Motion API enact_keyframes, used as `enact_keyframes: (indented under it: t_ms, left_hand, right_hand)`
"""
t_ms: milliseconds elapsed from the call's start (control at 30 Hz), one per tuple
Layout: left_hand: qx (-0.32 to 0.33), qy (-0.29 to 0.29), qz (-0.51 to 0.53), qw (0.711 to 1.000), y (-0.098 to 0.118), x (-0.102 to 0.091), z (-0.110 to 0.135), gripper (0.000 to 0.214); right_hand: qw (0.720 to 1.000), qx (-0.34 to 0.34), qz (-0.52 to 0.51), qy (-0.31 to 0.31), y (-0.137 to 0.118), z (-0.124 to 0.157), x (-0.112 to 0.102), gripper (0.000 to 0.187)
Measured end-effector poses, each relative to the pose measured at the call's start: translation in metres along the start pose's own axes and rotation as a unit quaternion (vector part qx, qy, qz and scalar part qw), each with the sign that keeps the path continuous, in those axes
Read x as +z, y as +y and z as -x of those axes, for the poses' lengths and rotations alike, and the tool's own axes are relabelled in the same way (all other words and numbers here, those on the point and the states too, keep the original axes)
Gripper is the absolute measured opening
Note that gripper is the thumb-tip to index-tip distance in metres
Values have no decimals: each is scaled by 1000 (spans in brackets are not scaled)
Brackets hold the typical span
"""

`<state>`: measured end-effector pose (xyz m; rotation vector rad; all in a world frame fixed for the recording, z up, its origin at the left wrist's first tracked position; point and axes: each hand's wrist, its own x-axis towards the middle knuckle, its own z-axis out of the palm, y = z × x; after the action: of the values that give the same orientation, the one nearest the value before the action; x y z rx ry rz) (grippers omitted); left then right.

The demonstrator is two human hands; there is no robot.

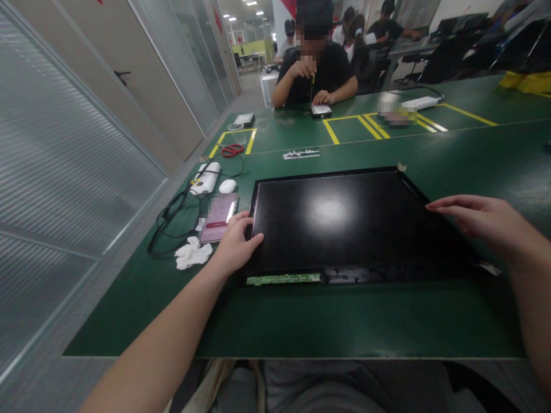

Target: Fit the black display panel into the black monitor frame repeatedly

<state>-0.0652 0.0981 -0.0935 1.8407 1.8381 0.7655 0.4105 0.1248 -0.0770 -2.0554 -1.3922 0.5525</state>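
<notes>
A black flat display panel [361,223] lies screen up in front of me, with a bright glare spot on it. Along its near edge runs a narrow green circuit board [284,279]. My left hand [236,244] grips the panel's left side, thumb over the rim and fingers along the outer edge. At the right side, my right hand [477,218] holds the rim with its fingertips pressed together; its thumb is mostly hidden. Small pieces of tape [401,167] stick to the panel's right corners.
Left of the panel lie a phone [220,217], crumpled tissue [193,253], a white mouse-like object [228,186], red-handled scissors [232,150] and black cables [166,215]. White strips [301,154] lie beyond it. Across the green table [365,327], another person [316,69] works on a small box-shaped device [321,110].
</notes>
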Motion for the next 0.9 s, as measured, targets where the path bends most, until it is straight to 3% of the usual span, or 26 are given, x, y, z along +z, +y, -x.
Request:
enact_keyframes:
  t_ms: [133, 767, 900]
  left_hand:
    - [17, 3, -9, 1000, -3, 1, -1, 29]
    - [27, 5, -19, 999, -7, 2, -1, 32]
    - [23, 8, 16, 1000, -4, 2, 0, 44]
  right_hand:
    - [995, 60, -72, -34, -4, 3, -1, 44]
    - [995, 65, -55, -43, -11, 6, -4, 44]
    - [996, 58, -54, -38, -9, 6, -3, 44]
